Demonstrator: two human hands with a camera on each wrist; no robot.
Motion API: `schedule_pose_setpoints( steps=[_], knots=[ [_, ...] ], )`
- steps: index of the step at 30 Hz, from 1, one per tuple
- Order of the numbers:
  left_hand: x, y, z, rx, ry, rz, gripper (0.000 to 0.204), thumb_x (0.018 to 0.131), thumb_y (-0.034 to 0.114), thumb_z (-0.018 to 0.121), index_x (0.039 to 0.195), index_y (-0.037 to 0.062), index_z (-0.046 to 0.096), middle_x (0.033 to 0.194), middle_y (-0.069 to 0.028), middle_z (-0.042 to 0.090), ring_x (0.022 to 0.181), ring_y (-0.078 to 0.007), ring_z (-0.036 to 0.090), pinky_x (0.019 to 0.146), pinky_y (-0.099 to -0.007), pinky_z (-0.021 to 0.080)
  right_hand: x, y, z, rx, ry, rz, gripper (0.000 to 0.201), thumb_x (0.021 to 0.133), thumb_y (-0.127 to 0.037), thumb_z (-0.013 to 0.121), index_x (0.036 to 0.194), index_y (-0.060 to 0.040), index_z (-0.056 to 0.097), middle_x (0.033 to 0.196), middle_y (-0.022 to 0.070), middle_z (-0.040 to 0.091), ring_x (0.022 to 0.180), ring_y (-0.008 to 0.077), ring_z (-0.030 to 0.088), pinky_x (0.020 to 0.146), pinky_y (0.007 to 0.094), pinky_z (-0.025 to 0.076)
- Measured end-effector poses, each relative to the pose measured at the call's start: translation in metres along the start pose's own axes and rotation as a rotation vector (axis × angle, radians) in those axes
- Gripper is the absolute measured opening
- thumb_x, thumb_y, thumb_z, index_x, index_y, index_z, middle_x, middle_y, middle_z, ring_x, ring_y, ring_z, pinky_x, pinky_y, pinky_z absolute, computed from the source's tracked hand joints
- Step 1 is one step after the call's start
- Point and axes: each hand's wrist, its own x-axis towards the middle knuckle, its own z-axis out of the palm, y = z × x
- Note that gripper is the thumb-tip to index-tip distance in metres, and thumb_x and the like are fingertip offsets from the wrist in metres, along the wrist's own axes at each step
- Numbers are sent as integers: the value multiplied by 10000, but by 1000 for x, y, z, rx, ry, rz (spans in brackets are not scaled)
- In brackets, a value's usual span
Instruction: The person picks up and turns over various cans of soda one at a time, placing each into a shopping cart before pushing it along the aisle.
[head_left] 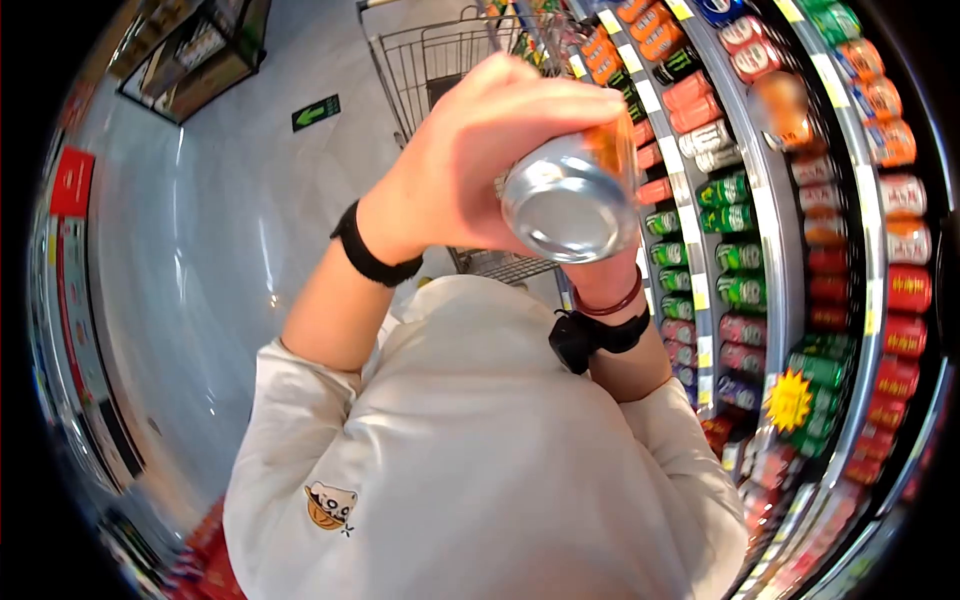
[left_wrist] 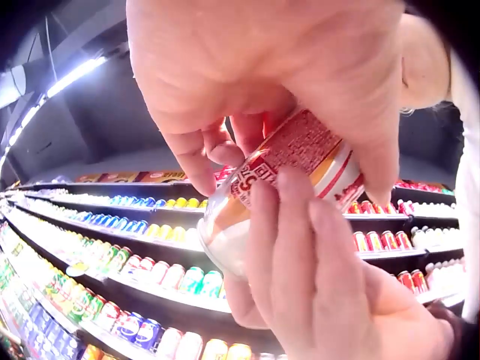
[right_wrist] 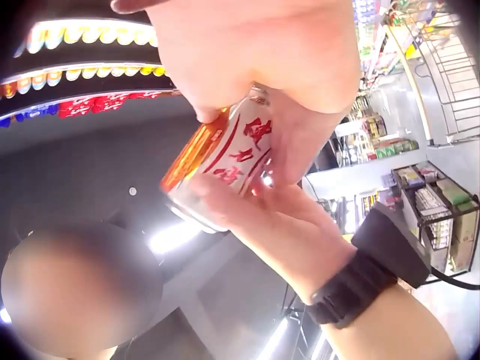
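Note:
A drink can with a silver base, orange and white sides and red lettering is between both hands, its base facing the head camera. My left hand grips it from the left, fingers curled over the side. From below and to the right, my right hand holds the same can, partly hidden behind it. In the left wrist view, the fingers of the right hand lie along the can. Red characters show on the can in the right wrist view, where the left hand supports its lower side.
Shelves of drink cans run along the right side. A wire shopping cart stands just beyond the hands. A floor sign with a green arrow lies to the left, near a dark display rack.

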Motion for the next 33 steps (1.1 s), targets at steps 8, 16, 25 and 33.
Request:
schedule_pose_setpoints(
  steps=[8,16,25,33],
  knots=[
    [69,0,54,-147,-156,2,758,530,352,891,1185,20,699,1041,-61,729,892,-234,606,852,-336,447,-26,-62,-86,-33,212,216,609,1015,-439,550,1485,-93,377,1392,92,523,1265,209,525,1050,380,465],
    [125,4,125,-125,-227,76,852,406,394,891,1152,22,716,1054,-74,732,902,-245,602,873,-364,460,-45,-137,-111,-932,-40,-27,576,1039,-431,491,1488,-94,362,1448,93,472,1337,220,450,1121,396,380],
    [166,9,186,-180,-276,146,836,433,413,881,1162,35,721,1046,-71,729,911,-253,607,872,-380,474,-57,-189,-114,-868,57,-167,628,891,-152,748,1411,-49,411,1323,78,550,1206,175,554,988,313,514],
    [198,18,244,-284,-356,225,831,475,474,869,1166,38,718,1052,-82,721,934,-252,623,870,-373,484,-93,-222,-118,-565,239,-140,519,1003,-263,597,1432,-50,396,1332,88,543,1208,193,561,1045,348,478]
  ],
)
